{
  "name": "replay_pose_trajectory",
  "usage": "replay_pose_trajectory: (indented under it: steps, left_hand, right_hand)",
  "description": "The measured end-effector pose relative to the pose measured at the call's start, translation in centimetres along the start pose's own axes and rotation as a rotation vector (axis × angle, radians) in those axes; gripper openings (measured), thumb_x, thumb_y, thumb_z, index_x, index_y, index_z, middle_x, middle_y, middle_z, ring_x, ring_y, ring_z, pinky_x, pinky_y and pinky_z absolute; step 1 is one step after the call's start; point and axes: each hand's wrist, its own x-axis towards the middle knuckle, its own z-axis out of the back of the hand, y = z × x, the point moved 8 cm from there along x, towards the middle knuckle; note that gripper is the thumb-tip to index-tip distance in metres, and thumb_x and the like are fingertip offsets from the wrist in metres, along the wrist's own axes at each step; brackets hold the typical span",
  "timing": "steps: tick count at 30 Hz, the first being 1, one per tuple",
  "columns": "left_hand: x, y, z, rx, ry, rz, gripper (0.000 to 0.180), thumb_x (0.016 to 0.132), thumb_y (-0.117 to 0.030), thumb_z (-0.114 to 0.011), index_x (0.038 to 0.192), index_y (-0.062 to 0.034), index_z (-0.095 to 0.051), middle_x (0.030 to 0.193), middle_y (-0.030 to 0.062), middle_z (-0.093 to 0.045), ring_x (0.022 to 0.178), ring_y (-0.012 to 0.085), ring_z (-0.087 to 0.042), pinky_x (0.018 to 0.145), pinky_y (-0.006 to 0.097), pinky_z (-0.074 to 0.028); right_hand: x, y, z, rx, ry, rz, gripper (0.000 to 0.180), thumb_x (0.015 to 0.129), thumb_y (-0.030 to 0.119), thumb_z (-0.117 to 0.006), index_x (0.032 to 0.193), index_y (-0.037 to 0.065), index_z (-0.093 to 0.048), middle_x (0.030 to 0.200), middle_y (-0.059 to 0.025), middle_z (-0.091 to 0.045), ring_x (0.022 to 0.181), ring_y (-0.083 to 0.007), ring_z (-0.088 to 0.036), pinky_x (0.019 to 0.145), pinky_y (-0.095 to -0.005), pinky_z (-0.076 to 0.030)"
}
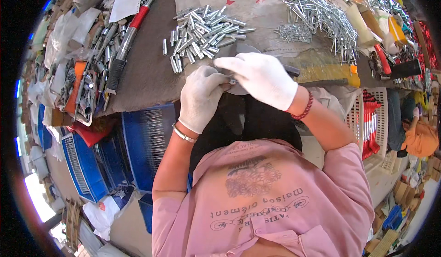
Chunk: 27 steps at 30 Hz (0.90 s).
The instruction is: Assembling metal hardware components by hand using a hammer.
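Observation:
Both my hands wear white gloves and meet at the table's near edge, over a round grey metal disc point(239, 90). The fingertips of my left hand point(201, 96) are pinched together around a small metal piece, mostly hidden. My right hand point(262, 78) reaches across from the other side, its fingers bent close to the same spot and its index finger over the left fingertips. What it grips is covered by the glove. Beyond my left hand lies a loose pile of short silvery metal tubes point(206, 32). Farther right are a heap of long thin metal pins point(319, 15) and a patch of small screws point(293, 33).
Tools and bagged parts crowd the table's left side, including a red-and-black bar tool point(129, 38) and an orange-handled tool point(76, 87). Blue bins point(149, 139) of metal rods stand below left. A white crate point(379, 119) with red parts is at right, near another person point(419, 137).

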Motion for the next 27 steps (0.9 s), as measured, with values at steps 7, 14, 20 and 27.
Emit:
replay_pose_trajectory:
  steps: [7,14,20,27]
  left_hand:
    - [0.1,0.3,-0.3,0.035,0.04,0.056,0.011,0.079,-0.011,-0.082,0.088,-0.0119,-0.075,0.09,0.0072,-0.066,0.088,0.0318,-0.067,0.078,0.043,-0.054]
    - [0.0,0.0,0.1,0.005,0.003,0.008,0.013,0.08,-0.01,-0.082,0.091,-0.0118,-0.076,0.088,0.0078,-0.064,0.087,0.032,-0.066,0.077,0.044,-0.054]
    - [0.1,0.1,0.1,0.045,-0.047,0.011,0.013,0.08,-0.011,-0.083,0.09,-0.01,-0.075,0.088,0.0088,-0.065,0.086,0.0337,-0.067,0.076,0.047,-0.054]
    - [0.0,0.3,-0.3,0.009,0.041,0.018,0.014,0.078,-0.009,-0.085,0.088,-0.009,-0.075,0.09,0.0103,-0.066,0.087,0.0348,-0.067,0.075,0.045,-0.054]
  right_hand:
    - [-0.4,-1.5,-0.4,0.323,0.065,-0.216,0.058,0.091,0.0,-0.066,0.147,0.013,-0.062,0.088,-0.0084,-0.074,0.081,-0.0262,-0.071,0.08,-0.0372,-0.057]
    - [-0.5,-0.1,-0.9,0.08,0.055,-0.089,0.053,0.087,0.002,-0.069,0.139,0.012,-0.065,0.087,-0.0069,-0.073,0.088,-0.0291,-0.07,0.081,-0.0427,-0.056]
    - [0.0,3.1,-1.3,-0.219,0.112,0.131,0.057,0.086,0.009,-0.072,0.141,0.016,-0.062,0.087,-0.0061,-0.068,0.087,-0.0281,-0.069,0.08,-0.0423,-0.056]
    - [-2.7,-2.9,2.3,-0.315,0.06,-0.157,0.057,0.085,0.017,-0.08,0.139,0.013,-0.063,0.103,-0.0109,-0.071,0.099,-0.0329,-0.068,0.089,-0.0446,-0.056]
